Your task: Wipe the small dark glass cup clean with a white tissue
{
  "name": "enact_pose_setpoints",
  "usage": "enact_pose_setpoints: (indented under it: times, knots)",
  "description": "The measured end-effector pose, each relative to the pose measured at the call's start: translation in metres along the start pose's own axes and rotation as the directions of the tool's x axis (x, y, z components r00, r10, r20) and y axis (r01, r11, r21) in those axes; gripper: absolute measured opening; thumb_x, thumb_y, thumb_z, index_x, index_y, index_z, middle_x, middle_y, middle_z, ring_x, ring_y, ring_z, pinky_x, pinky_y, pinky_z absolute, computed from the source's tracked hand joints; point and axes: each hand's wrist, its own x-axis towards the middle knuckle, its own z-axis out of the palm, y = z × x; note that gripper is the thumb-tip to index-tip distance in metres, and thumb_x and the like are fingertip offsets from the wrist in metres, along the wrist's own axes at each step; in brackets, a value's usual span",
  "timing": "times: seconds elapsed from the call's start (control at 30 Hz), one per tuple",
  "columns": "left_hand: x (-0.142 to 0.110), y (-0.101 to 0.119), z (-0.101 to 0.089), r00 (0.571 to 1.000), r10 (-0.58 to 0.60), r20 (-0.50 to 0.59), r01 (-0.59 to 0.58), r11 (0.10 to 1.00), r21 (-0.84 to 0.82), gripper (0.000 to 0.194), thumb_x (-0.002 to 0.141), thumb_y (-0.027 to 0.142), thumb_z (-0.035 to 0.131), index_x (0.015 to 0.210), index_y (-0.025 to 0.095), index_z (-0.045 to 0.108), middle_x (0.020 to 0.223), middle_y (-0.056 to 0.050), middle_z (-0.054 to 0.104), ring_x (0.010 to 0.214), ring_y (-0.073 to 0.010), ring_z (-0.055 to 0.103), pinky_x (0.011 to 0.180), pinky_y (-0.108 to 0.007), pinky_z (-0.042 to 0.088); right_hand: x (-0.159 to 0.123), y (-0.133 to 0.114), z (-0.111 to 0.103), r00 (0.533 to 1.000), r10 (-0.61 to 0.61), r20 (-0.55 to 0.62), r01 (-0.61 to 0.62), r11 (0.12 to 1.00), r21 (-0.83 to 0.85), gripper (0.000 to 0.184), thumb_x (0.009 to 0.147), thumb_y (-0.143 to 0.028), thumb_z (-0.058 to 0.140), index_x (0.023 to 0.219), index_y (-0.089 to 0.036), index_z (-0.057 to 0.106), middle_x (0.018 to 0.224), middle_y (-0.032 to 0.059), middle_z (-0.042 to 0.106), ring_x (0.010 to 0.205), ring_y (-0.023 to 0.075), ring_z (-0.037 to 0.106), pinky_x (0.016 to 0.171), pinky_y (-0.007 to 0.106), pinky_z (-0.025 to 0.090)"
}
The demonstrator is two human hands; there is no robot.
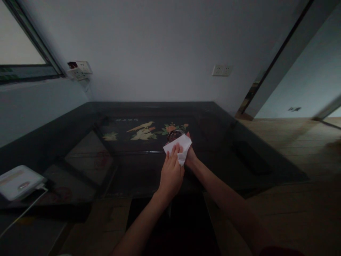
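Note:
A white tissue (184, 142) is spread over the near side of a clear, round-rimmed glass (174, 134), whose rim shows just beyond the paper. With fingers nearly straight, my left hand (172, 170) presses the tissue against it. My right hand (191, 155) cups the glass from the right side. One of its fingertips shows above the tissue; the other fingers are hidden behind the paper. Both hands are above the dark, glossy tabletop (144, 170), close to its flower-and-bird picture (144, 131).
At the left edge of the table lies a white box-shaped device (21, 181) with a white cable (25, 213). A dark flat object (252, 157) rests on the right part of the table. Wall sockets (222, 70) are beyond the table, and wooden floor (279, 133) lies to the right.

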Motion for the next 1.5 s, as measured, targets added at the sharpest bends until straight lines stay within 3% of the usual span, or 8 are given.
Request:
enact_pose_setpoints:
  times: [0.2,0.47,0.77,1.0,1.3,1.5]
  knots:
    - [0.015,0.000,-0.005,1.000,0.027,-0.004,-0.027,1.000,-0.006,0.057,0.092,0.013,0.031,0.147,0.012,0.016,0.149,-0.018,0.030,0.142,-0.0232,0.018,0.114,-0.049,0.025,0.002,0.009,-0.007,0.987,-0.089,-0.136,0.090,0.996,0.000,0.035,0.076,-0.056,0.059,0.082,-0.022,0.067,0.081,0.0038,0.071,0.096,0.0223,0.065,0.090,0.035,0.049]
    - [0.036,-0.016,-0.008,0.991,-0.056,-0.119,0.049,0.997,-0.060,0.051,0.093,0.015,0.032,0.144,0.012,0.027,0.150,-0.017,0.030,0.142,-0.0253,0.021,0.115,-0.051,0.021,-0.008,0.004,0.009,0.989,-0.133,0.059,0.135,0.990,-0.030,0.047,0.079,-0.063,0.051,0.102,-0.025,0.066,0.099,0.0033,0.072,0.112,0.0214,0.059,0.095,0.036,0.046]
    - [0.015,-0.019,-0.004,0.981,-0.126,-0.148,0.098,0.978,-0.184,0.053,0.093,0.014,0.032,0.146,0.017,0.024,0.151,-0.014,0.028,0.143,-0.0227,0.018,0.117,-0.050,0.017,-0.006,-0.001,0.010,0.994,-0.099,0.054,0.099,0.995,-0.006,0.059,0.076,-0.072,0.042,0.090,-0.020,0.067,0.092,0.0084,0.072,0.111,0.0246,0.059,0.093,0.041,0.048]
    - [-0.009,-0.006,0.008,0.995,-0.081,-0.060,0.072,0.988,-0.135,0.053,0.093,0.012,0.032,0.145,0.013,0.023,0.151,-0.018,0.028,0.142,-0.0243,0.017,0.115,-0.051,0.023,0.000,-0.001,0.003,0.996,-0.088,-0.031,0.089,0.996,0.020,0.057,0.077,-0.071,0.043,0.087,-0.021,0.068,0.084,0.0057,0.073,0.101,0.0242,0.063,0.088,0.038,0.050]
    - [0.023,-0.023,-0.011,0.979,-0.157,-0.131,0.129,0.971,-0.199,0.050,0.093,0.016,0.032,0.142,0.012,0.029,0.149,-0.018,0.032,0.142,-0.0260,0.020,0.116,-0.051,0.016,-0.007,0.004,0.013,0.996,-0.084,0.037,0.085,0.995,-0.042,0.054,0.081,-0.067,0.041,0.088,-0.021,0.069,0.080,0.0052,0.073,0.102,0.0235,0.064,0.089,0.038,0.049]
    - [0.002,-0.011,-0.005,0.980,-0.188,-0.066,0.163,0.947,-0.278,0.050,0.092,0.014,0.034,0.141,0.012,0.032,0.148,-0.017,0.033,0.142,-0.0248,0.021,0.117,-0.047,0.019,-0.007,0.001,0.014,0.993,-0.115,0.008,0.115,0.993,0.001,0.051,0.077,-0.068,0.046,0.080,-0.022,0.068,0.078,0.0042,0.073,0.101,0.0242,0.064,0.085,0.037,0.051]
